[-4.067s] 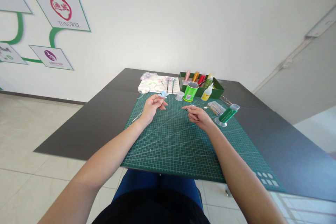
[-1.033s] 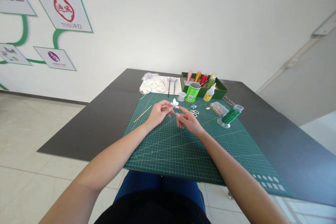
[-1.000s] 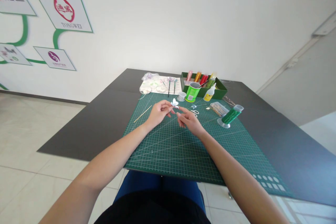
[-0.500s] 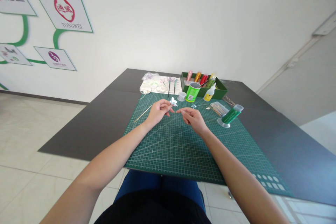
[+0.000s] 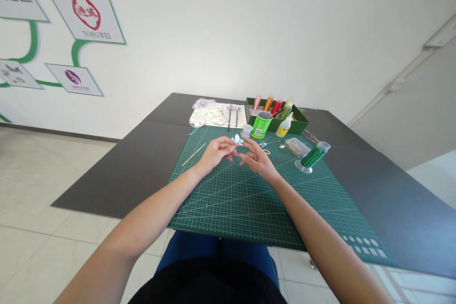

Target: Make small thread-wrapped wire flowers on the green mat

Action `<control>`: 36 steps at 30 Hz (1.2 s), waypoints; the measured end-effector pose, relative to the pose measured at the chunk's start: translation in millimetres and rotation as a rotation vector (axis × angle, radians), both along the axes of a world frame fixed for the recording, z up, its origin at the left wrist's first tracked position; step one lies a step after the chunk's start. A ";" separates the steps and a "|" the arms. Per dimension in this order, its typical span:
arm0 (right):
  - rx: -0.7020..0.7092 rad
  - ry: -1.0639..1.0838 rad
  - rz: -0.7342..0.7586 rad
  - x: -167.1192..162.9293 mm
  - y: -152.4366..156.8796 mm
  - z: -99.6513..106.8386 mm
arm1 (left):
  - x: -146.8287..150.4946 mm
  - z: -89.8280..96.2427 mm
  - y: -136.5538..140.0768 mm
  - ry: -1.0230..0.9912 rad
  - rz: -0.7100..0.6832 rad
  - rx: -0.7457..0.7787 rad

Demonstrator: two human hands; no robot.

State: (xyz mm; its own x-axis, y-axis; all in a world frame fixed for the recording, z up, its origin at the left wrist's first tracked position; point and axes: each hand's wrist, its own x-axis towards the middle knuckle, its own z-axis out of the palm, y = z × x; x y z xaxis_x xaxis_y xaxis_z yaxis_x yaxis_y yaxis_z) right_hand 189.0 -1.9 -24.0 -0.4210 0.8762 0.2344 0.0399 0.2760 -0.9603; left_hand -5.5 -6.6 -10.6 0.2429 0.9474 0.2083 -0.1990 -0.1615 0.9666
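- A small pale paper flower (image 5: 237, 140) is held just above the far part of the green cutting mat (image 5: 249, 199), between the two hands.
- The left hand (image 5: 215, 152) pinches the flower from below with thumb and fingertips; the other fingers are curled in.
- The right hand (image 5: 257, 157) is just beside it, fingers loosely spread and pointing toward the flower. Whether its fingertips touch the flower, I cannot tell.
- A thin wooden stick (image 5: 194, 154) lies on the mat left of the left hand, apart from it.
- A green spool (image 5: 311, 157) lies tilted on the mat, well to the right of the right hand, and a small clear packet (image 5: 295, 146) lies near it.
- Behind the hands, at the far edge of the mat, stand a green can (image 5: 261, 125), a small clear cup (image 5: 246, 130) and a little glue bottle (image 5: 284, 126).
- A green tray (image 5: 297, 126) with coloured tubes stands behind the can.
- A printed sheet (image 5: 213, 115) with small tools on it lies left of the tray.
- All this rests on a dark table (image 5: 135, 161).
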 end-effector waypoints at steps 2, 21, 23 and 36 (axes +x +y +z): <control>-0.082 -0.003 0.102 -1.9 -3.1 0.4 | -0.7 0.9 -0.6 -0.008 -0.005 0.002; -0.141 -0.015 0.198 7.3 2.7 -0.8 | -12.4 3.4 7.2 -0.073 0.109 -0.020; -0.137 0.006 0.190 9.3 3.3 0.6 | -13.1 4.8 6.8 -0.072 0.123 -0.026; -0.139 0.054 -0.276 13.3 11.6 9.6 | -10.7 5.2 3.8 0.007 0.082 0.020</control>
State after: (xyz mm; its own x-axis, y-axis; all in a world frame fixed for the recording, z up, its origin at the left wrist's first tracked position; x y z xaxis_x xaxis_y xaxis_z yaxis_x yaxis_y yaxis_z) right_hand 202.3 9.7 -14.5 -0.1532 0.9809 0.1200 0.0427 0.1279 -0.9909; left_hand -16.2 -2.8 -5.4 0.1661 0.9600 0.2256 -0.1779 -0.1959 0.9644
